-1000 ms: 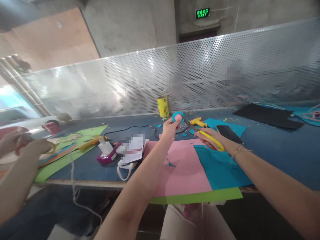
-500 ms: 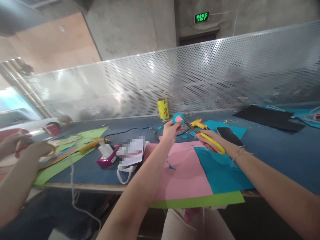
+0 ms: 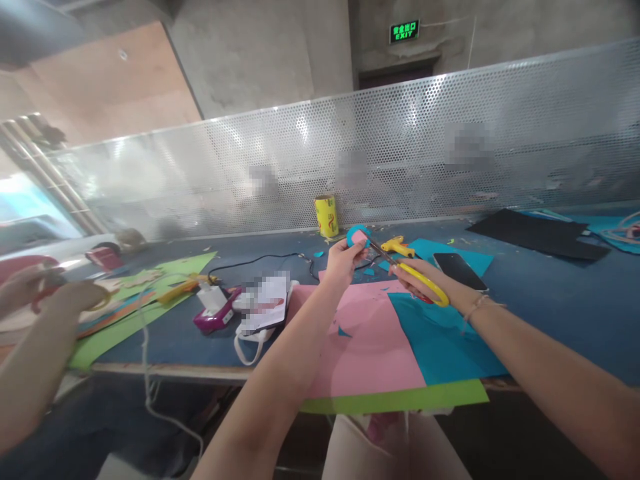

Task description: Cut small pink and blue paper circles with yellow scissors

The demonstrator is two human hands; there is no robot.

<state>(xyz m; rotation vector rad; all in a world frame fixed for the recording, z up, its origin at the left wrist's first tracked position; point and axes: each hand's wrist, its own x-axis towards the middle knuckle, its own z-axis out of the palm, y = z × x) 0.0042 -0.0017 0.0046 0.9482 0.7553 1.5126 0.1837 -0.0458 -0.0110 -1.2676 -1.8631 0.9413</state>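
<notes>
A perforated metal screen (image 3: 280,160) runs along the far side of a blue work table (image 3: 545,300), below a concrete wall with a lit green exit sign (image 3: 405,31). A yellow can-like container (image 3: 327,217) stands by the screen, and a yellow glue gun (image 3: 399,247) and a phone (image 3: 460,272) lie to the right. In the middle, raised above the table, the left hand (image 3: 345,257) pinches a small, rounded blue paper piece (image 3: 357,230) with a pink patch on its near face. The right hand (image 3: 413,275) is wrapped around the yellow handles of the scissors (image 3: 424,276), whose blades reach to the piece's right edge; whether they are parted there is too small to tell. Very little has changed over the last second: piece and blades keep almost the same place, with only a slight shift, which suggests careful trimming along the edge. Nearer lie a pink sheet (image 3: 367,353), a blue sheet (image 3: 450,347) overlapping its right side and a green sheet (image 3: 400,398) below, with offcuts on the pink. Far left, a co-worker's hands (image 3: 75,297) appear blurred.
</notes>
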